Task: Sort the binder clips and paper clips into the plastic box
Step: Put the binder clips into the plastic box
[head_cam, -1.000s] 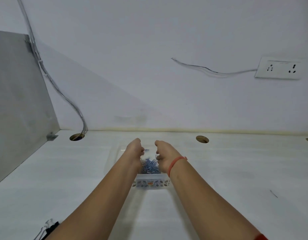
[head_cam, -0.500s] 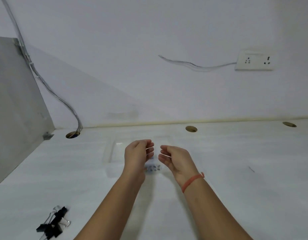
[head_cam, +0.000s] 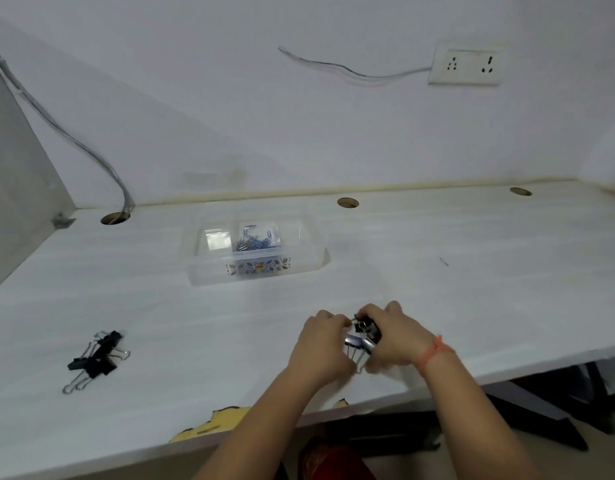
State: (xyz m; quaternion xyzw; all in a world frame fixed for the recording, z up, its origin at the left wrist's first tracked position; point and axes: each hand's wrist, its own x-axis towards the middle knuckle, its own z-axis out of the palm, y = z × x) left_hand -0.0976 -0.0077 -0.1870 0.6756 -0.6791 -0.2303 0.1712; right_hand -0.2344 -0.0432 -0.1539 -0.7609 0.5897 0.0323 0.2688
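A clear plastic box (head_cam: 309, 268) with a floral label stands on the white desk, far centre. Blue paper clips (head_cam: 255, 241) lie in its middle compartment; the compartment to their left looks empty. Close to the desk's front edge my left hand (head_cam: 321, 344) and my right hand (head_cam: 392, 337) are closed together around a bunch of black binder clips (head_cam: 364, 336) with silver handles. A second small pile of black binder clips (head_cam: 96, 358) lies loose on the desk at the left.
A grey partition panel (head_cam: 18, 188) walls the left side. Cable holes (head_cam: 347, 203) run along the desk's back edge, with a cable (head_cam: 91, 157) entering the left one. A wall socket (head_cam: 467, 65) is upper right. The desk's front edge (head_cam: 209, 426) is chipped.
Both hands pulled back from over the box to the front of the desk and closed on a bunch of binder clips. The camera tilted down, showing the box and the left pile.
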